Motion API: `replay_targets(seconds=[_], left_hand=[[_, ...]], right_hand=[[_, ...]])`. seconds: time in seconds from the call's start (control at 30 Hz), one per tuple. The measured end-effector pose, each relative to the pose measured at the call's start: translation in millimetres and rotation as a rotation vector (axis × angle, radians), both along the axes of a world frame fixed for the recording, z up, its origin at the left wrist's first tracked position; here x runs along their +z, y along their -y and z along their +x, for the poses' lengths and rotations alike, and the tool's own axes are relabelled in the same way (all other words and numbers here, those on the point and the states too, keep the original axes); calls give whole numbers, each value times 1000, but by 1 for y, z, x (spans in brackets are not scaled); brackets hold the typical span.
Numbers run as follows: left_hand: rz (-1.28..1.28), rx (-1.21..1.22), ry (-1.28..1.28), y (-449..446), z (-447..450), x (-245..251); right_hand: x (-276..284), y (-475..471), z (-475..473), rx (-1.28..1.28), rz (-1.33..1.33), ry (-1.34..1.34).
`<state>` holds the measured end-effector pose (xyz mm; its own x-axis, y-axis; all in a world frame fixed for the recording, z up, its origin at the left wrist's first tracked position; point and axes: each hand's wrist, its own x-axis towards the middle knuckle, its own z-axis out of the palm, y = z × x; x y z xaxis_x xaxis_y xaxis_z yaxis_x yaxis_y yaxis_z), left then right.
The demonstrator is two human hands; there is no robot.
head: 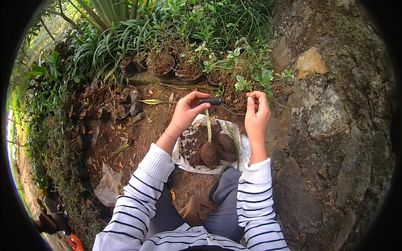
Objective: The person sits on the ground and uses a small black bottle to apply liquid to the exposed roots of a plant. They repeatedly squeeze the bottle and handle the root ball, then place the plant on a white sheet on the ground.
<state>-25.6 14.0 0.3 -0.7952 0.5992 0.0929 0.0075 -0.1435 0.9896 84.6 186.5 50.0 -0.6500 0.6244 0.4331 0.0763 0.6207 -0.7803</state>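
Observation:
My left hand (191,108) grips a small black cylinder (210,101) between thumb and fingers, level above the ground. To its right my right hand (258,108) is raised with thumb and index fingertip close together; whether something thin is pinched there cannot be told. Below both hands a white plastic sack (196,168) lies on the soil, bearing loose dark earth (191,141). On it sits a brown fibrous ball (208,153), with a pale green strap leaf (209,125) rising from it towards my left hand. More brown rounded lumps (226,142) and a long green leaf (234,136) lie beside it.
Potted plants (160,64) line the far side, with a variegated plant (240,83) just beyond my right hand. A rough stone wall (326,141) stands on the right. Crumpled clear plastic (107,186) and a cut leaf (121,148) lie at left. A brown stool (194,211) is between my legs.

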Motion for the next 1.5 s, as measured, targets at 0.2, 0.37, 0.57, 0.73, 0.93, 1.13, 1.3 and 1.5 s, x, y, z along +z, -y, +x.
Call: replay_targets(seconds=[0.2,0.37,0.57,0.73,0.93,1.13,1.3,1.5], left_hand=[[77,112,67,2,-10,-13],[-24,149,7,7,-11,-7],[-22,253,70,13,-20,-17],[-12,310,142,16,-24,-13],[-37,313,112,18,-22,-10],[101,363,208,20,-29,-16],[141,370,311,19,-27,-16],[203,448,338,22,-34,-21]], right_hand=[[-5,-12,2,-38,-185,-118],[4,-7,6,-3,-500,-226],[9,-12,9,14,-871,-425],[6,-21,14,24,-927,-529],[13,-21,13,-47,-831,-605],[11,-37,18,-104,-820,-708],[6,-46,25,-169,-722,-696],[0,-54,30,-328,-543,-599]])
